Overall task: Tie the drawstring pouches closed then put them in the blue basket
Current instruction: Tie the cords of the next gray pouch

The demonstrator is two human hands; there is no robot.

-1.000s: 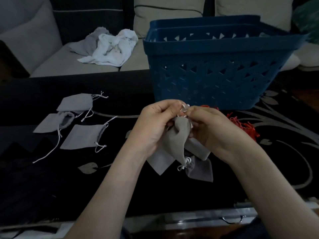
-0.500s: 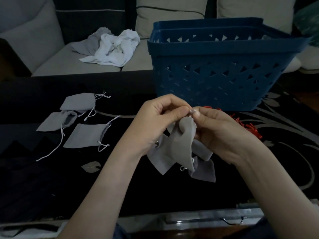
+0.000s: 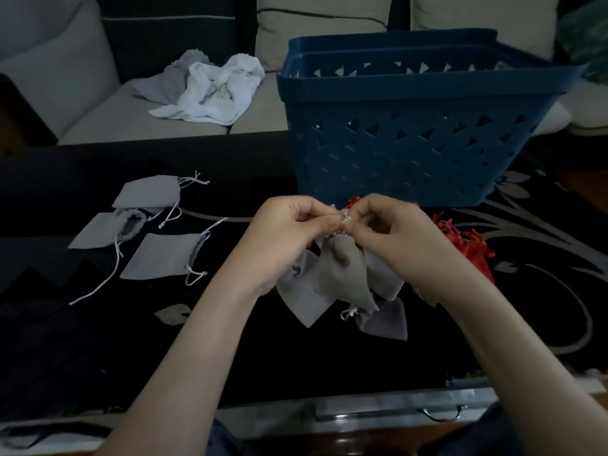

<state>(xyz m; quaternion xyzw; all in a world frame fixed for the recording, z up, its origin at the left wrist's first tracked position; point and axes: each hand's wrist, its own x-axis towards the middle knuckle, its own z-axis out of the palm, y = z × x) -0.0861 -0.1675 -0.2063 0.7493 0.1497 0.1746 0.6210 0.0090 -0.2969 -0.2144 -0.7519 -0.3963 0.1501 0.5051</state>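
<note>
The left hand (image 3: 289,225) and right hand (image 3: 391,232) each closed a pinching grip on the white cord (image 3: 345,220) of the pouch (image 3: 345,268) hanging over the table (image 3: 230,357) before the blue basket (image 3: 411,143), where a slipping fingertip could have loosened the knot
</note>
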